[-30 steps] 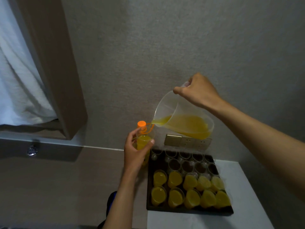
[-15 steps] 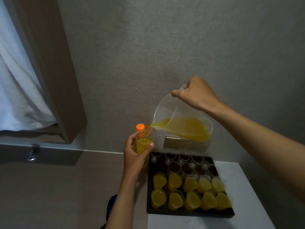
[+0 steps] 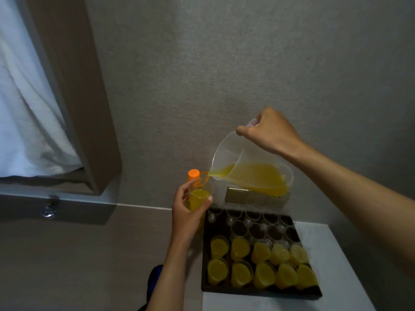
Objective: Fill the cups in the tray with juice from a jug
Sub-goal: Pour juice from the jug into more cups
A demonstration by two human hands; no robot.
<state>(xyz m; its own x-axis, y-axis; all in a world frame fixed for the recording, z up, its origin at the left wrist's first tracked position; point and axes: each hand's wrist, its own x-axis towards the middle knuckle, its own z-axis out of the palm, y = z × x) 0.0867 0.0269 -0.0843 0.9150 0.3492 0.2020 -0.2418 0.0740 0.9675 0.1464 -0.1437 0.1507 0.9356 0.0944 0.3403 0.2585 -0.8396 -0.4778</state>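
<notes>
— Over the tray's (image 3: 307,295) left edge, what were you doing?

— You held one cup (image 3: 200,197) up in your left hand (image 3: 187,217), thumb and fingers curled round its wall, so that grip was closed on it. The cup sat above and just left of the tray, in front of an orange-capped bottle (image 3: 194,174), and already looked well filled.

— And the jug (image 3: 251,169)?

— Your right hand (image 3: 268,131) was wrapped round the handle at the top, grip closed, the jug tipped left with its spout right above the cup's rim. Juice had pooled toward the spout, and a thin stream was running into the cup.

— How should that pour have gone?

— By my reading, slowly. You needed the spout kept close over the rim, the tilt eased back as the level neared the top, and the cup held upright and steady, since any spill would have dropped beside the tray.

— How did your arms lie?

— Your right forearm came in from the right, raised, wrist bent down over the jug. Your left forearm rose from below, hand beside the tray.

— What remained?

— Ten cups (image 3: 261,263) in the two near rows were full; the far rows (image 3: 253,223) looked empty on the tray, which rested on the white surface (image 3: 336,243).
</notes>
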